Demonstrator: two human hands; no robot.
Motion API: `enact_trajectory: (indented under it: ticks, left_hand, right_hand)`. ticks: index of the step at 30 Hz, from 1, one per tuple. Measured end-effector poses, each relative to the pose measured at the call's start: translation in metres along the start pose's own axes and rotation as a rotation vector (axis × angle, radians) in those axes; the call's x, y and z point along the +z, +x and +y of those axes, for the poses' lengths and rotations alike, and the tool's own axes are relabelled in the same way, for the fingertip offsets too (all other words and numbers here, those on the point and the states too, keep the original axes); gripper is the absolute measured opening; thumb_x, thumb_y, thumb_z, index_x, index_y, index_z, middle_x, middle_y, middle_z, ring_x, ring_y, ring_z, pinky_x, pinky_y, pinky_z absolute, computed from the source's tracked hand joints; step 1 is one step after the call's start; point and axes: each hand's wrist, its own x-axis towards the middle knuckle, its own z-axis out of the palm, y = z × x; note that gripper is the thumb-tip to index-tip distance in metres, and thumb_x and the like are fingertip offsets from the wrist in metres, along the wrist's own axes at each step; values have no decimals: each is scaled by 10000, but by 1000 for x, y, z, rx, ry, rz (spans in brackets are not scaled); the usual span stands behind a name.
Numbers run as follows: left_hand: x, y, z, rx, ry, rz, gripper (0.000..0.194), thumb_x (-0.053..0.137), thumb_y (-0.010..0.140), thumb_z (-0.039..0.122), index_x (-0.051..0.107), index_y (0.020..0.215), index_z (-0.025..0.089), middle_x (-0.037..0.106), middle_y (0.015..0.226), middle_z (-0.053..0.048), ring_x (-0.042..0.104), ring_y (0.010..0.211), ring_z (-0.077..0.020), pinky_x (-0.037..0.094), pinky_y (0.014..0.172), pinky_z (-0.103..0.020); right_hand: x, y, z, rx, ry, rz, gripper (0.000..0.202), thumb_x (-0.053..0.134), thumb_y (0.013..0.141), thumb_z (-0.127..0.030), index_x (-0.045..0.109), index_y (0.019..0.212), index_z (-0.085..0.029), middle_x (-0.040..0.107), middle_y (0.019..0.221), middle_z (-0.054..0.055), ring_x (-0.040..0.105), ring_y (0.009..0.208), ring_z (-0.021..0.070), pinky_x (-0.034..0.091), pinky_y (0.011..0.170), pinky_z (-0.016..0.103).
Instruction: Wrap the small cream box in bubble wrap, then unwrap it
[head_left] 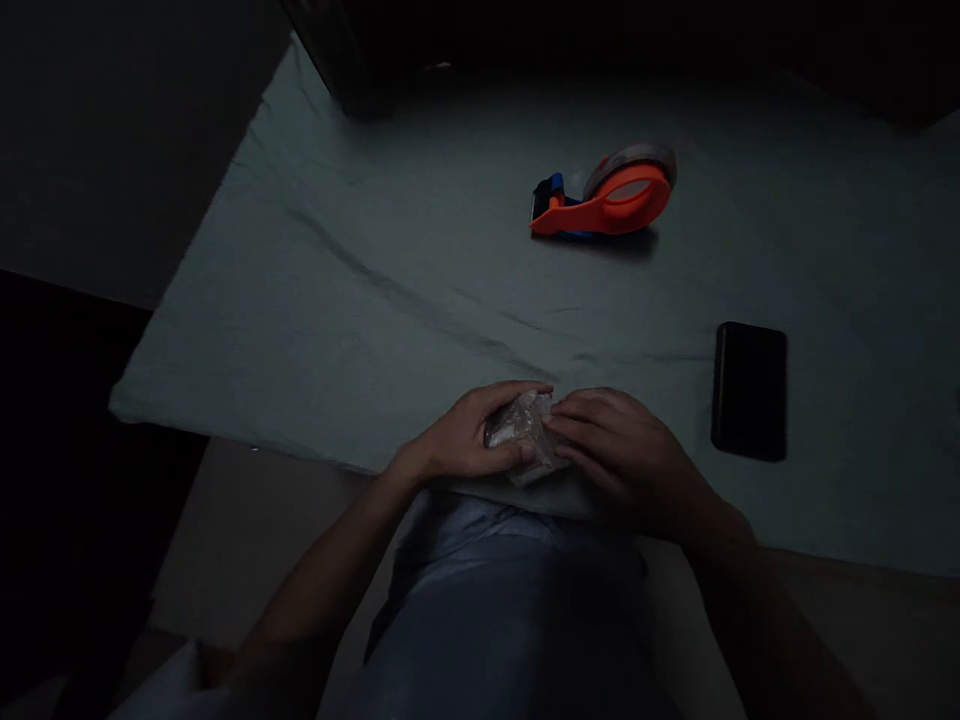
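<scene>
The left hand and right hand hold the shiny bundle by the cloth's near edge; the room is dark.

Head camera looks forward, down from above cloth, fairly near.

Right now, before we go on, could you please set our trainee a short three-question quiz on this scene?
1. True or false: the left hand and the right hand both touch the clear-wrapped item.
2. Which colour is the frame of the tape dispenser?
A) green
B) orange
C) white
3. Fill in the side: the black rectangular object lies on the cloth to the person's ____ of both hands.

Key: 1 true; 2 B; 3 right.
</scene>
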Motion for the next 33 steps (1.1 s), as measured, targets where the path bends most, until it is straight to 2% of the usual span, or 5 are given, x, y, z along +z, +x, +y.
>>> enact_trajectory:
  ticks: [7, 14, 26, 29, 33]
  left_hand:
    - [3, 2, 6, 41, -36, -8, 624, 677, 747, 377, 506, 1321, 202, 619, 1187, -86, 607, 1012, -242, 497, 878, -348]
    - [13, 9, 2, 220, 150, 64, 664, 606, 713, 120, 450, 1345, 253, 544, 1283, -80, 521, 1203, -242, 438, 1033, -416]
    - [24, 15, -11, 212, 363, 290, 760, 592, 789, 152, 235, 1453, 242, 253, 1519, -144, 258, 1424, -286, 352, 1123, -487]
    - [30, 11, -12, 174, 388, 303, 658, 617, 806, 199, 331, 1398, 235, 349, 1451, -140, 349, 1370, -271, 352, 1121, -479]
    - [38, 12, -12, 173, 388, 336, 559, 616, 835, 236, 391, 1345, 205, 453, 1352, -142, 437, 1288, -248, 395, 1085, -450]
  right_hand:
    - [9, -2, -3, 48, 34, 190, 228, 523, 850, -125, 677, 983, -227, 712, 893, 46, 659, 880, 194, 543, 786, 374]
    - [8, -4, 2, 484, 101, 518, 141, 588, 859, -227, 716, 906, -263, 627, 833, 27, 624, 772, 177, 529, 644, 336]
    - [15, 13, 13, 580, 243, 735, 230, 606, 854, -244, 618, 1084, -251, 651, 948, 29, 633, 836, 160, 541, 730, 321]
    - [21, 2, 13, 592, 125, 603, 129, 611, 841, -272, 613, 959, -219, 602, 883, 29, 595, 784, 157, 520, 686, 314]
    - [32, -6, 9, 616, 102, 354, 346, 650, 798, -342, 576, 1102, -194, 581, 891, 37, 558, 697, 146, 514, 618, 309]
